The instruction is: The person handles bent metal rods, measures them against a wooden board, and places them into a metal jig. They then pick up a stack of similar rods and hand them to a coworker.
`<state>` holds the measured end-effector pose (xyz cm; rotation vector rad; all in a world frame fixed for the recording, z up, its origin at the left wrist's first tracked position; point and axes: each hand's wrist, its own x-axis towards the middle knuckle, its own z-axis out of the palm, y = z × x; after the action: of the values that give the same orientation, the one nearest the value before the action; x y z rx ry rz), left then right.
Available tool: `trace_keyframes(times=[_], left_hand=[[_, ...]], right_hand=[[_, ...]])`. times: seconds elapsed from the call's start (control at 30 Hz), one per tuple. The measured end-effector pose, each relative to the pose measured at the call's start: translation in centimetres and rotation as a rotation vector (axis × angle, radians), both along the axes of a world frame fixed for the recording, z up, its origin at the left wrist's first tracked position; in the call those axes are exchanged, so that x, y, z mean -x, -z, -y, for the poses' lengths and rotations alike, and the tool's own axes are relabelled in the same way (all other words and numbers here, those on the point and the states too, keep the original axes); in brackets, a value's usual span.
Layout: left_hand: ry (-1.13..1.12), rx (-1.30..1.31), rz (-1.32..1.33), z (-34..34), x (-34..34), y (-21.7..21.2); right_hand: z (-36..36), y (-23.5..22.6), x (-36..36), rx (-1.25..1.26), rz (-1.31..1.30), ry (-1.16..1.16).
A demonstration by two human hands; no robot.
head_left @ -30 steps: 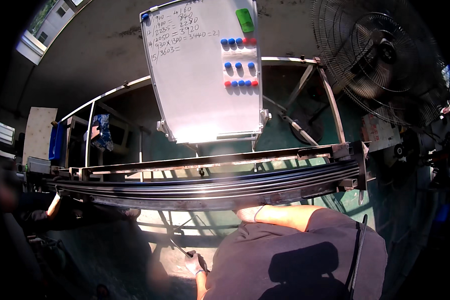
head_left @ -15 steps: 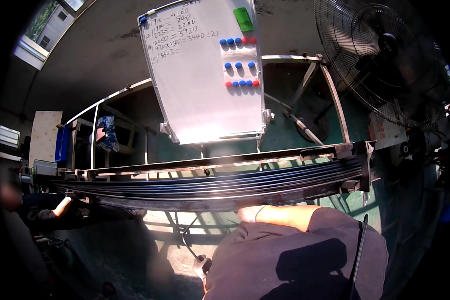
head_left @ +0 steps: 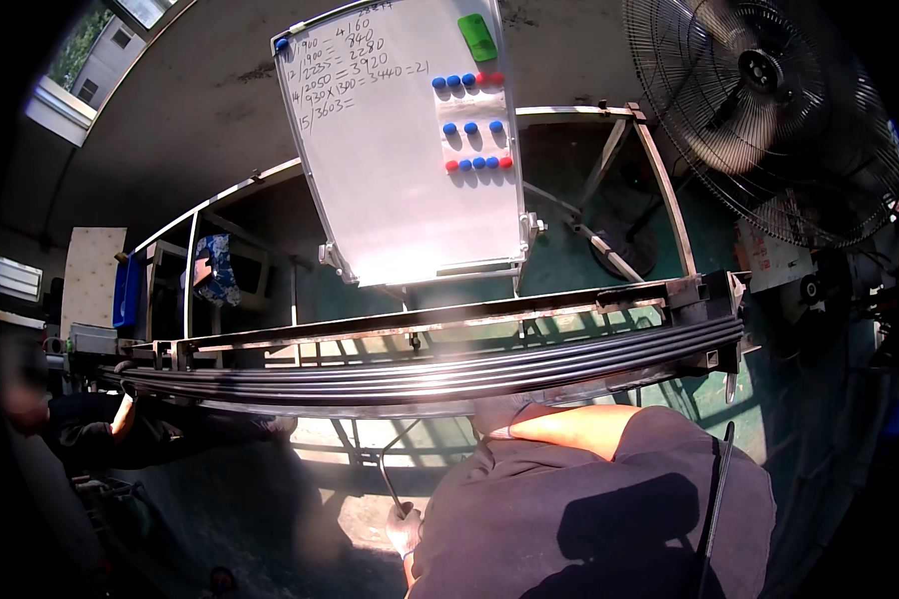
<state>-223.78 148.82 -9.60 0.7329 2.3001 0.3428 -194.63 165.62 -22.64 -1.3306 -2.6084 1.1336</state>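
A bundle of long, dark metal tubes [head_left: 430, 377] stretches from left to right in front of me, above a steel rack [head_left: 449, 321]. My right hand [head_left: 497, 411], in a greyish glove, is at the near side of the bundle; its fingers curl under the tubes and are partly hidden. Lower down, my gloved left hand [head_left: 403, 526] is closed round a thin, bent dark rod [head_left: 385, 467]. The rod's upper end runs up toward the tubes, where I lose sight of it. At the left end, a co-worker's hand [head_left: 124, 417] touches the bundle.
A whiteboard [head_left: 400, 200] with round magnets and a green eraser [head_left: 477, 38] stands behind the rack. A large caged fan [head_left: 759, 80] is at the far right. The rack's right end has an upright post [head_left: 719, 290]. A blue bin [head_left: 125, 290] stands at the left.
The tube bundle has risen and come nearer to me, and its right end now overlaps the rack's end post. My left hand and the bent rod have shifted slightly.
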Motion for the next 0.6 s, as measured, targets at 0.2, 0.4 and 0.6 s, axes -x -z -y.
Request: trace_keyframes(times=[0.2, 0.4, 0.6], left_hand=[[0.067, -0.014, 0.006, 1.0, 0.9, 0.9], [0.051, -0.020, -0.004, 2.3, 1.1, 2.8], [0.019, -0.040, 0.007, 4.9, 1.3, 4.5]], right_hand=[[-0.4, -1.9, -0.9, -0.011, 0.003, 0.086], [-1.0, -3.4, -1.6, -0.064, 0.008, 0.206], [-2.0, -7.9, -2.8, -0.239, -0.058, 0.355]])
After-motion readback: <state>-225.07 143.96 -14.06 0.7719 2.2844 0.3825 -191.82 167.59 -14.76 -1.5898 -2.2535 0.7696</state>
